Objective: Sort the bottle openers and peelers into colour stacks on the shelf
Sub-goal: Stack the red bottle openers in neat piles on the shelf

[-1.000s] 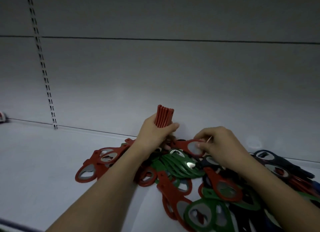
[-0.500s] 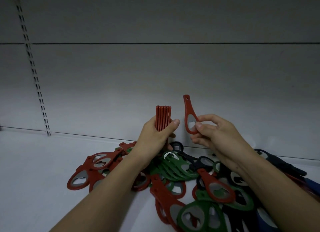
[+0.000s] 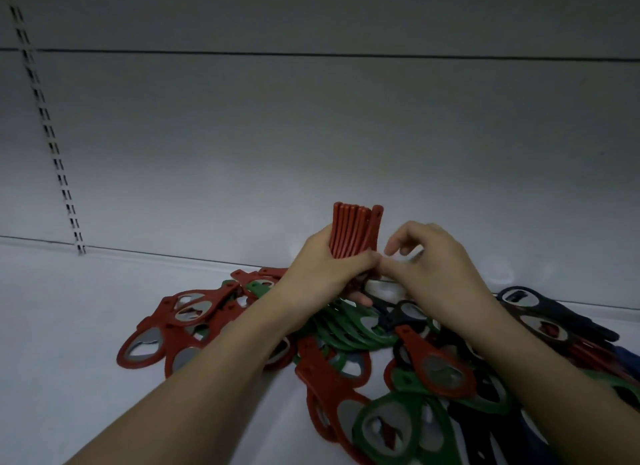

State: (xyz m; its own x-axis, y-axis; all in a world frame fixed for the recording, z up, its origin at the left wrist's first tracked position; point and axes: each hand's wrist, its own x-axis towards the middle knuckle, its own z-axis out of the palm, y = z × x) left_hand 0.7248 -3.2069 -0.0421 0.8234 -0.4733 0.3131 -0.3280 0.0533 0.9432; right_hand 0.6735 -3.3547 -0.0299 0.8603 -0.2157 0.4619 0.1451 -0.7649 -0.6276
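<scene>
Stack: red openers (image 3: 356, 230) stood upright in my left hand (image 3: 325, 274), handles up, long axis vertical, above the shelf (image 3: 86, 326).
Left grip: fingers curled round the stack's lower half.
Right hand (image 3: 436, 267): just beside the stack, thumb pressing its outer opener, fingers loosely bent, holding nothing.
Nearer hand: right.
Pile (image 3: 398, 360): flat plastic loops, red, green, dark, with dull metal inserts, directly below both hands.

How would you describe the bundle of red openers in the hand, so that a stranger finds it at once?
Look at the grey shelf with the heap of openers lying flat on it. Above the heap's back edge, the left hand grips the red bundle, with the right hand touching it. Only this bundle stands upright, handles up, all red.
</scene>
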